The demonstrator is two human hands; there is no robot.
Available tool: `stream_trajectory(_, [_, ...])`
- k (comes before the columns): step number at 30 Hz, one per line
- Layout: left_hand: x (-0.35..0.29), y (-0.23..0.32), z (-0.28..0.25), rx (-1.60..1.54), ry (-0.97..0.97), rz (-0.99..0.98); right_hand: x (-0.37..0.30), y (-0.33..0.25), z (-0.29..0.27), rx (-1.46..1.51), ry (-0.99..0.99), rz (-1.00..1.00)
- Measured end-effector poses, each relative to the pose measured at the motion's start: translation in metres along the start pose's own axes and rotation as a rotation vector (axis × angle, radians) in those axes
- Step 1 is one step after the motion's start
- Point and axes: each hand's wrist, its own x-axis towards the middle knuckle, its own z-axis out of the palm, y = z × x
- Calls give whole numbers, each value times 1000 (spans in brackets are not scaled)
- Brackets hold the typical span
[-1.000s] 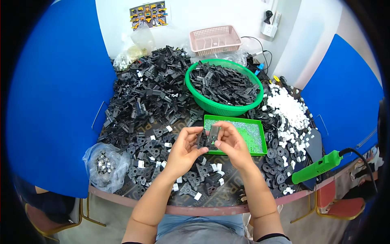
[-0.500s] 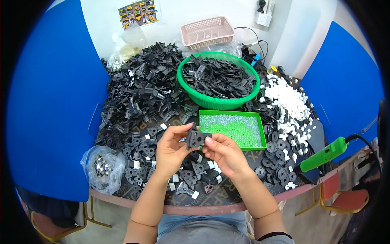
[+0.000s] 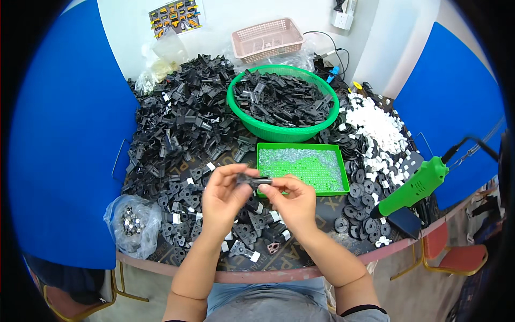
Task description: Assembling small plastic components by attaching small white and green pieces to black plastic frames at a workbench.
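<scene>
Table (image 3: 300,257) w/ black parts (image 3: 177,129), green tray (image 3: 343,163), green basket (image 3: 281,131) — white pcs (image 3: 378,126).

- We note a black plastic part (image 3: 256,180), held in both hands.
- Round basket (image 3: 282,129): green, filled with black pieces.
- Flat tray (image 3: 302,167): green, its bed speckled pale and glittery.
- Power tool (image 3: 412,186): bright green body, black cord.
- Mesh basket (image 3: 266,37): pink.
- Small blocks (image 3: 379,126): white.
- Side panels (image 3: 64,139): solid blue.
</scene>
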Motion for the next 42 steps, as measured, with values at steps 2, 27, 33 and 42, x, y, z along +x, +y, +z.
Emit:
stream_trajectory(2, [-4,-4,-6,-18,142,-57,-3,-16,14,7,72,-32])
stream_trajectory(27, [4,16,-32,174,225,38,57,45,-216,-1382,762,269])
stream_trajectory(33, [12,29,-56,82,397,31,69,64,-252,-1363,796,359])
stream_trajectory(42, [-15,-9,-4,241,-191,-256,63,64,-266,-1363,692,333])
